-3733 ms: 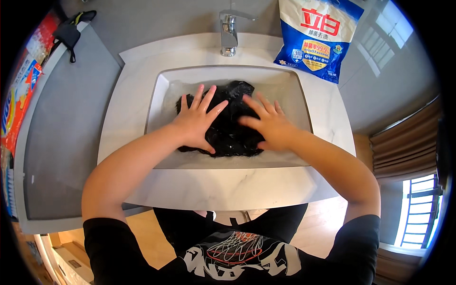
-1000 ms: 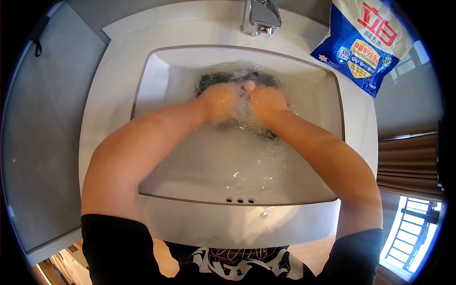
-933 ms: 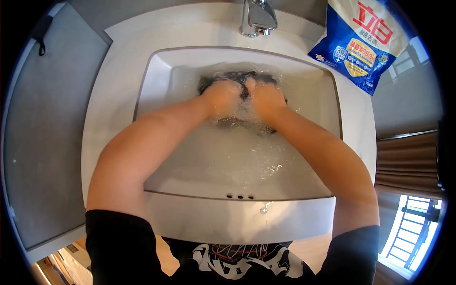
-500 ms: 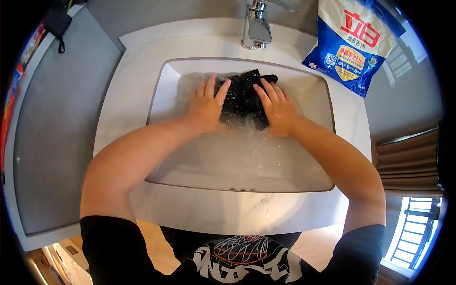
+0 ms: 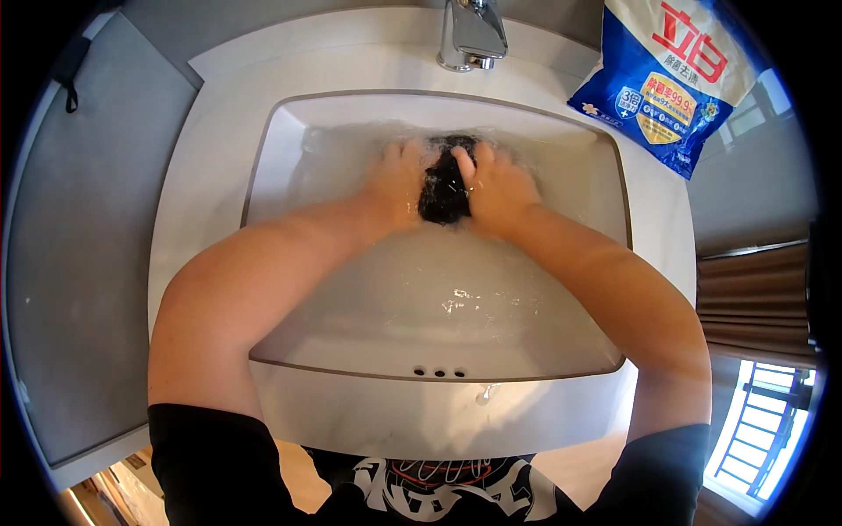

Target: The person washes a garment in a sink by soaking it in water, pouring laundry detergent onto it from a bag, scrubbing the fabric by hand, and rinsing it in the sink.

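A bunched black cloth lies wet in cloudy water inside the white sink. My left hand presses into it from the left, its fingertips partly under the surface. From the other side my right hand grips it, with the fingers curled over its upper part. Between them the cloth is squeezed into a narrow bundle. What kind of garment it is cannot be made out.
A chrome faucet stands behind the basin. At the back right of the counter rests a blue and white detergent bag. Small overflow holes sit in the sink's near wall. A grey panel borders the left side.
Both hands have come closer together, and their fingers have curled in on the cloth. The black cloth has gone from spread out to a compact bundle.
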Demonstrator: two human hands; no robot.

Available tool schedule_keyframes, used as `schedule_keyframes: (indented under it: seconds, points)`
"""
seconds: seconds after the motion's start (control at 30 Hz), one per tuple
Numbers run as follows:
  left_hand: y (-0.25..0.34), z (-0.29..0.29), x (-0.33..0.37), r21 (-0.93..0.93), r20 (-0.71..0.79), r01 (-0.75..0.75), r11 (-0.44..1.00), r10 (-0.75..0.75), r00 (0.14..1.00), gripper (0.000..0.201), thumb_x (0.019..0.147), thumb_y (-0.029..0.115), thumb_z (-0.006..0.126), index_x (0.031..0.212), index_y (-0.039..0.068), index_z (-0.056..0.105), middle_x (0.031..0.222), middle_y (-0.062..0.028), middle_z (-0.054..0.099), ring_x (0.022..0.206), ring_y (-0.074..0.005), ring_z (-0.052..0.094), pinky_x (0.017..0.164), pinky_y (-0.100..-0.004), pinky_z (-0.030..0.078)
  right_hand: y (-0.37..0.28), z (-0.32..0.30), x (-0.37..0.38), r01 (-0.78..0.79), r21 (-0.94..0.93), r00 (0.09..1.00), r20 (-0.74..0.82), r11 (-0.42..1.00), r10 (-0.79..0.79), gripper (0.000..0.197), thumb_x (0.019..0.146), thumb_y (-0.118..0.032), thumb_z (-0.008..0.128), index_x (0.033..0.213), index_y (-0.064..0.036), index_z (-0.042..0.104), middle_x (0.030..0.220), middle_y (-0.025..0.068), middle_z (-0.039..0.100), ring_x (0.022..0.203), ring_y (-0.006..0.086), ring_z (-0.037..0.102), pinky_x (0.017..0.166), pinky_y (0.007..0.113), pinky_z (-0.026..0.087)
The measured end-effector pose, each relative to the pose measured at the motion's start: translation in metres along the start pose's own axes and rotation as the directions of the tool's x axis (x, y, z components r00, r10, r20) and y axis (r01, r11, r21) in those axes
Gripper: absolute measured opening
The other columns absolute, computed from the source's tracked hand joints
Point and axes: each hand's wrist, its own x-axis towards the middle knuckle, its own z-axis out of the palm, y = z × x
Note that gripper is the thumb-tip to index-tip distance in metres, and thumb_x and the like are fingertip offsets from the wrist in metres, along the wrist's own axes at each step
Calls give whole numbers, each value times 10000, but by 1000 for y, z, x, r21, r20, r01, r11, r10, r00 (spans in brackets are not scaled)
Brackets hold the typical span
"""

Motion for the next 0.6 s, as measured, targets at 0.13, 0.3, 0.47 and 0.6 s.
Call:
schedule_keyframes:
  seconds: [0.13,0.3,0.47,0.6]
  points:
    - [-5,1,13,-181,27,77,981,-73,997,730,623,365,809,1235,66,546,1245,-204,497,1135,-376,485,925,-449,442,5,13,17,-6,-111,1000,24,994,8,650,817,-356,683,1344,-99,403,1140,152,537,1030,356,579,805,443,527]
    - [-16,7,34,-221,263,48,974,12,965,427,640,254,797,990,46,667,987,-197,672,926,-343,647,775,-440,523,5,-11,23,-30,272,997,70,962,12,427,852,-91,572,1261,-88,448,1086,133,568,982,321,622,824,435,519]
    - [4,6,36,-340,102,54,939,-20,995,395,640,199,786,978,39,660,923,-178,684,824,-343,664,728,-436,534,13,27,22,-110,107,993,-31,988,114,447,813,-189,650,1218,-118,475,1175,131,541,1083,326,571,845,430,496]
    - [-11,4,22,-428,-34,-108,897,104,994,581,644,212,799,1143,24,570,1004,-205,649,937,-353,628,806,-432,516,20,-8,-1,48,-6,990,-132,999,-48,648,713,-304,766,1270,-162,467,1278,123,477,1206,317,466,910,431,438]
